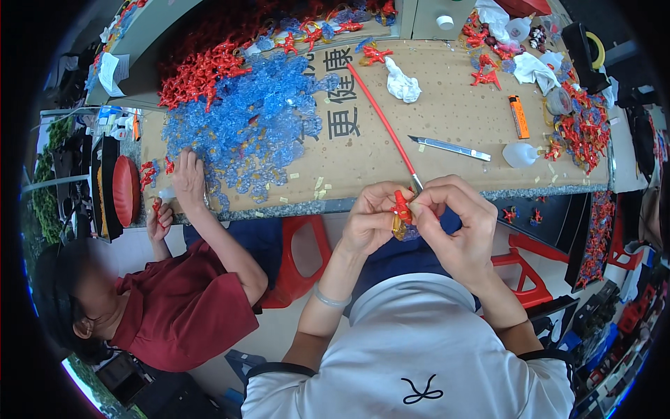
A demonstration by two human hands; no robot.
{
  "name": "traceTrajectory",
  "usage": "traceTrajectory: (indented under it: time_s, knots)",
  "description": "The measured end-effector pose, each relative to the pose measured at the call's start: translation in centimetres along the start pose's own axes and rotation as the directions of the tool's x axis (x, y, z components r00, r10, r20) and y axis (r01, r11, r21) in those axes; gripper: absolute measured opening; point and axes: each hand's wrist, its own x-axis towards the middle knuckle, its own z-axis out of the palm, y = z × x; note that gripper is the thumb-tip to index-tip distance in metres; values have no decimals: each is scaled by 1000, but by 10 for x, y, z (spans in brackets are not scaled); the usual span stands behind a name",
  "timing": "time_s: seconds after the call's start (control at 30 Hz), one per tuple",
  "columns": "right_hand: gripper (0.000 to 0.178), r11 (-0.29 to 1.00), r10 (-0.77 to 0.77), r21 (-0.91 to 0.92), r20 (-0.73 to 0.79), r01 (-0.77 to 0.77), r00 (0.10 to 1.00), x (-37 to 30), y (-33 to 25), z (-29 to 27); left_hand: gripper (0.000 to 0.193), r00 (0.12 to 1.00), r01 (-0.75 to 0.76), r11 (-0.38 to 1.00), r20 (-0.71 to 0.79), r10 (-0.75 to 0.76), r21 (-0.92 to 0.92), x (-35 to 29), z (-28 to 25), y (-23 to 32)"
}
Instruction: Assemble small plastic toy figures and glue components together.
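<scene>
Just past the table's near edge, my left hand [373,220] is closed around a small red plastic figure [400,205], with yellow and blue translucent plastic at its lower end. My right hand [457,227] meets it from the other side, thumb and forefinger pinched at the figure's edge. A thin red-handled paintbrush [384,119] slants across the table, its metal collar beside my fingers. Whether my right hand touches the brush cannot be made out. To the right of the brush lies a craft knife [450,148] with a silver handle.
Translucent blue plastic pieces [244,119] and red figures [202,73] are heaped at the left. A co-worker's hand [188,180] reaches to that heap. An orange lighter [518,117], a white squeeze bottle [520,155], crumpled tissue [402,81] and more figures [586,133] lie to the right.
</scene>
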Motion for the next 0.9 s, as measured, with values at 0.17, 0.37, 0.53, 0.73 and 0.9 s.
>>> traceTrajectory:
  time_s: [0.17,0.37,0.53,0.73,0.9]
  knots:
    - [13,995,-67,-82,-28,64,997,-1,-1,1,41,1000,-12,998,11,11,65,1,3,1]
    - [14,959,-195,-213,-11,188,981,0,-4,0,41,999,-32,994,-14,33,100,-1,4,1]
    - [13,978,-131,-172,-52,120,990,-2,-3,-5,41,999,-32,998,20,31,48,1,10,1]
    - [11,997,-47,-69,-95,41,994,-9,-3,-1,42,999,-36,998,13,36,53,1,11,-2]
    - [10,995,-56,-87,-156,42,986,-14,-3,3,43,998,-57,994,11,56,88,1,7,-5]
